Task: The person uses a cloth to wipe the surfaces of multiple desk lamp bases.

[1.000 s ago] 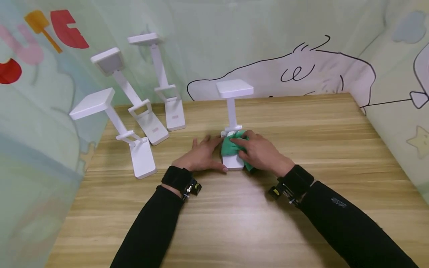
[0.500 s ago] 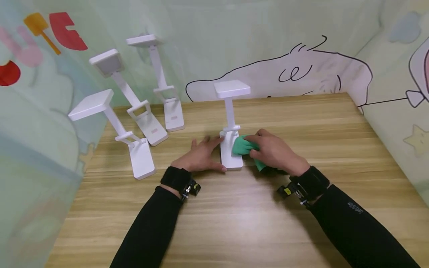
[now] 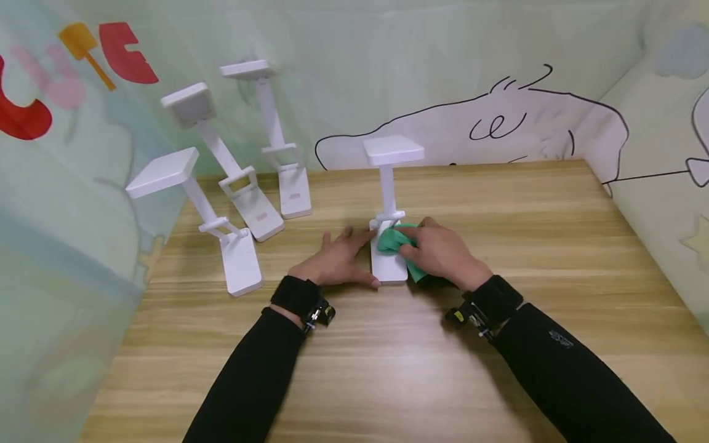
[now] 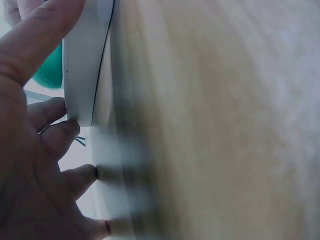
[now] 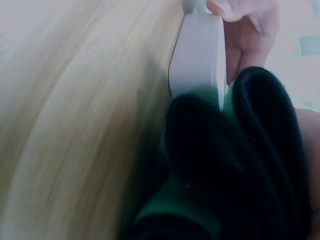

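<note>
The white lamp [image 3: 388,191] is standing upright between the two hands, its base lying just under the fingertips of the right hand's grip and its stem and flat head rising ahead of that grip. The green cloth [image 3: 391,241] is resting bunched on the base, with more of it trailing down past the base's side beneath the palm. In the right wrist view its folds are looking nearly black close to the camera.

The right hand [image 3: 443,253] is pinching the cloth, its index finger reaching forward and pressing the bunched part onto the base; how the fingers underneath are lying, I cannot tell. The left hand [image 3: 336,258], on the opposite side of the base from the right-hand grip, is spreading its fingers and thumb: the thumb is touching the near corner, and a forefinger is touching the side farther up.

Beyond the left hand, three more white lamps are standing well apart from the grip: a front lamp [image 3: 242,264], a middle lamp [image 3: 218,147] behind it, and a rear lamp [image 3: 269,117] nearest the backdrop [image 3: 443,55]. Black wristbands [image 3: 495,299] are circling both wrists behind the grip, and the wood-grain table [image 3: 421,375] is spreading beneath everything.
</note>
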`<action>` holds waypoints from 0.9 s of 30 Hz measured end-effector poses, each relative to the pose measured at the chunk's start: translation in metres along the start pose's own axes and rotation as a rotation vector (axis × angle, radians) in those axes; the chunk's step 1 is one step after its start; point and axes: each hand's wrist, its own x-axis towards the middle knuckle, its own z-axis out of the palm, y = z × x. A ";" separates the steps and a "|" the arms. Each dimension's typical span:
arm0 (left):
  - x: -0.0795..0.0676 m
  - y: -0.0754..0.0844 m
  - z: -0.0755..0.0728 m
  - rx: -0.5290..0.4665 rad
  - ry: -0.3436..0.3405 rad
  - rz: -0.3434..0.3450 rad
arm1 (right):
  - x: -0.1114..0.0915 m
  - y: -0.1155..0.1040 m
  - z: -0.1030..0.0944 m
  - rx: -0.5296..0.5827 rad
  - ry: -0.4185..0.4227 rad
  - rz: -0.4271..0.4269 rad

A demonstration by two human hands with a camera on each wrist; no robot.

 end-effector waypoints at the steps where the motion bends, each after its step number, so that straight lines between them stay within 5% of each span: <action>1: 0.000 0.000 0.000 -0.001 -0.003 0.001 | -0.002 0.004 -0.001 0.016 -0.008 0.017; 9: 0.002 0.001 0.000 0.022 0.000 -0.032 | -0.018 0.024 -0.014 0.010 0.029 0.097; 13: 0.001 0.001 0.001 0.008 -0.014 -0.020 | -0.017 0.011 -0.010 0.023 0.101 -0.022; 18: 0.001 0.000 0.002 0.000 -0.012 -0.005 | -0.006 -0.007 0.001 -0.015 0.047 -0.158; 27: 0.000 -0.001 -0.001 0.014 -0.009 -0.015 | -0.002 0.016 -0.002 0.075 -0.018 -0.019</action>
